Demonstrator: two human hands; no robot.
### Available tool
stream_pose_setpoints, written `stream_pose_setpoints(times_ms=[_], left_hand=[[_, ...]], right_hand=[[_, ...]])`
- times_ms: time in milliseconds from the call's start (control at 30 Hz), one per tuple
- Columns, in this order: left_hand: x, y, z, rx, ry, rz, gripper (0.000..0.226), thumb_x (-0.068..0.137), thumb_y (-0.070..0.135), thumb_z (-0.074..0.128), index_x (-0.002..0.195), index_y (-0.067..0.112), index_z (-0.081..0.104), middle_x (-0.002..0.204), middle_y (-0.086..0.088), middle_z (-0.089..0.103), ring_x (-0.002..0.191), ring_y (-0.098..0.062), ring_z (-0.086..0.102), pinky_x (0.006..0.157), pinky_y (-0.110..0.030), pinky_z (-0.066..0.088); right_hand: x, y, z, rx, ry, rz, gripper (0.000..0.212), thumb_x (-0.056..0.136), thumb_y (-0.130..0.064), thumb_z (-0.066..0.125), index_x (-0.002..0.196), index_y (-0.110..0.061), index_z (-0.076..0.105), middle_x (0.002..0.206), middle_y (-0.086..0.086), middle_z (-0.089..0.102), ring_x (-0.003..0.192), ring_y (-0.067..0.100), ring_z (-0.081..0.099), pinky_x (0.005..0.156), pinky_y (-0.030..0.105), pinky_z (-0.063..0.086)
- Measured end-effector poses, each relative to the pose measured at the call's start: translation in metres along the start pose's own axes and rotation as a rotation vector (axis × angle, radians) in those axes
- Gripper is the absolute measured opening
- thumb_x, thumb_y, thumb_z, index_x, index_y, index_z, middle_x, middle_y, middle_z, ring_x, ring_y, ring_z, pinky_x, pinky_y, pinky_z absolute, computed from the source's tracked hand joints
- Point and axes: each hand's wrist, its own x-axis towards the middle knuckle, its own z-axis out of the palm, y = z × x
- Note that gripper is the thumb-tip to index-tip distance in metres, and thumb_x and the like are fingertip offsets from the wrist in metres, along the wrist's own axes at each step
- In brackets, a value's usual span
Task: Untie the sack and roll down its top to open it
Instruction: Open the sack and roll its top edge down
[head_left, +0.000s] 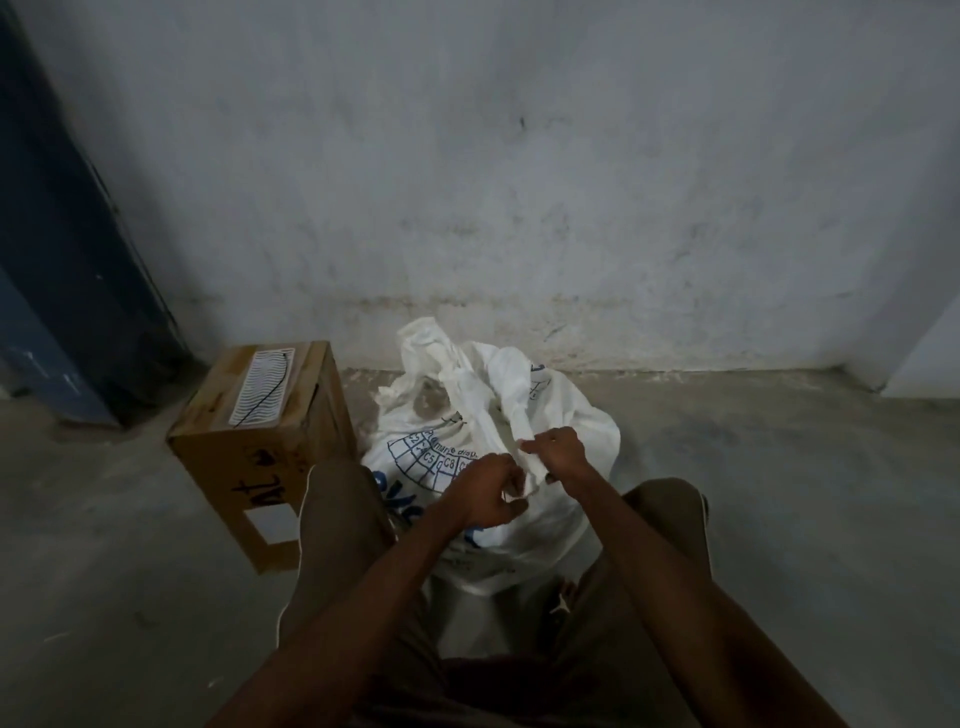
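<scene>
Head: both hands (485, 488) (558, 449) pinch crumpled woven sack (519, 395) (white).

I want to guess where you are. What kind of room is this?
Probably a storeroom or bare back room: a stained wall, a rough concrete floor, and a box beside a sack.
</scene>
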Motion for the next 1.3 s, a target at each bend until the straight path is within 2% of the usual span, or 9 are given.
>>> stream_pose_setpoints(times_ms=[167, 300, 400, 500, 667, 867, 1067, 1200, 1300], left_hand=[[0.005, -0.001, -0.025, -0.131, 0.116, -0.137, 0.046, 0.063, 0.032, 0.058, 0.106, 0.019, 0.07, 0.104, 0.0, 0.067, 0.09, -0.015, 0.065, 0.077, -0.034, 0.056], [0.014, -0.018, -0.036, 0.34, 0.092, -0.052, 0.081, 0.057, 0.025, 0.072, 0.135, 0.021, 0.049, 0.144, -0.005, 0.041, 0.137, -0.028, 0.036, 0.103, -0.044, 0.04], [0.019, -0.027, -0.037, 0.529, 0.046, -0.052, 0.06, 0.07, 0.029, 0.071, 0.126, 0.023, 0.05, 0.152, -0.003, 0.037, 0.149, -0.028, 0.019, 0.114, -0.051, 0.024], [0.02, -0.028, -0.031, 0.53, 0.042, -0.059, 0.043, 0.088, 0.04, 0.06, 0.124, 0.018, 0.056, 0.131, -0.008, 0.06, 0.141, -0.028, 0.037, 0.119, -0.049, 0.02], [0.016, -0.006, -0.023, 0.248, -0.131, -0.172, 0.056, 0.093, 0.053, 0.056, 0.13, 0.011, 0.053, 0.118, -0.016, 0.065, 0.111, -0.034, 0.059, 0.09, -0.039, 0.046], [0.029, 0.03, -0.042, -0.123, -0.637, -0.153, 0.025, 0.086, 0.014, 0.071, 0.109, 0.007, 0.069, 0.11, -0.011, 0.071, 0.09, -0.016, 0.065, 0.075, -0.022, 0.054], [0.064, -0.017, -0.077, -0.038, 0.16, -0.273, 0.044, 0.075, 0.017, 0.056, 0.118, 0.013, 0.063, 0.1, -0.013, 0.071, 0.092, -0.03, 0.067, 0.079, -0.041, 0.056], [0.089, -0.047, -0.073, 0.179, 0.128, -0.07, 0.087, 0.074, 0.02, 0.059, 0.153, 0.03, 0.025, 0.147, -0.012, 0.038, 0.121, -0.035, 0.044, 0.083, -0.045, 0.052], [0.109, -0.065, -0.068, 0.38, 0.026, 0.028, 0.081, 0.076, 0.033, 0.067, 0.149, 0.036, 0.033, 0.159, -0.007, 0.026, 0.134, -0.038, 0.036, 0.087, -0.048, 0.052]], right_hand=[[-0.01, -0.004, 0.007, -0.081, -0.013, -0.102, 0.031, 0.074, -0.007, 0.075, 0.104, -0.009, 0.07, 0.095, 0.003, 0.064, 0.088, 0.021, 0.061, 0.066, 0.029, 0.049], [-0.012, -0.015, 0.002, -0.209, -0.008, -0.255, 0.022, 0.079, -0.009, 0.069, 0.102, -0.006, 0.069, 0.097, 0.01, 0.071, 0.09, 0.025, 0.065, 0.071, 0.028, 0.044], [-0.01, -0.022, -0.008, -0.237, 0.005, -0.279, 0.017, 0.081, -0.008, 0.064, 0.098, -0.005, 0.066, 0.091, 0.009, 0.067, 0.088, 0.028, 0.064, 0.069, 0.032, 0.046], [-0.004, -0.021, -0.022, -0.298, 0.092, -0.272, 0.007, 0.084, -0.017, 0.061, 0.084, -0.01, 0.059, 0.088, 0.006, 0.062, 0.089, 0.029, 0.061, 0.074, 0.033, 0.043], [0.017, -0.026, -0.026, -0.373, 0.19, -0.246, 0.078, 0.065, -0.074, 0.049, 0.112, -0.015, 0.066, 0.115, 0.009, 0.067, 0.106, 0.031, 0.065, 0.093, 0.043, 0.053], [-0.006, -0.053, -0.018, -0.388, 0.166, -0.614, 0.029, 0.075, -0.033, 0.055, 0.09, -0.012, 0.068, 0.094, 0.01, 0.067, 0.091, 0.03, 0.066, 0.077, 0.033, 0.047], [-0.011, -0.059, -0.031, -0.432, 0.097, -0.869, 0.029, 0.067, -0.035, 0.059, 0.087, -0.017, 0.071, 0.09, -0.004, 0.064, 0.082, 0.009, 0.056, 0.075, 0.033, 0.049], [-0.007, -0.072, -0.038, -0.434, 0.072, -0.861, 0.017, 0.067, -0.01, 0.064, 0.081, -0.017, 0.071, 0.086, -0.001, 0.068, 0.082, 0.015, 0.063, 0.074, 0.033, 0.05], [-0.006, -0.079, -0.047, -0.383, 0.067, -0.869, 0.024, 0.067, 0.001, 0.069, 0.08, -0.018, 0.071, 0.087, -0.002, 0.07, 0.084, 0.015, 0.065, 0.076, 0.034, 0.052]])
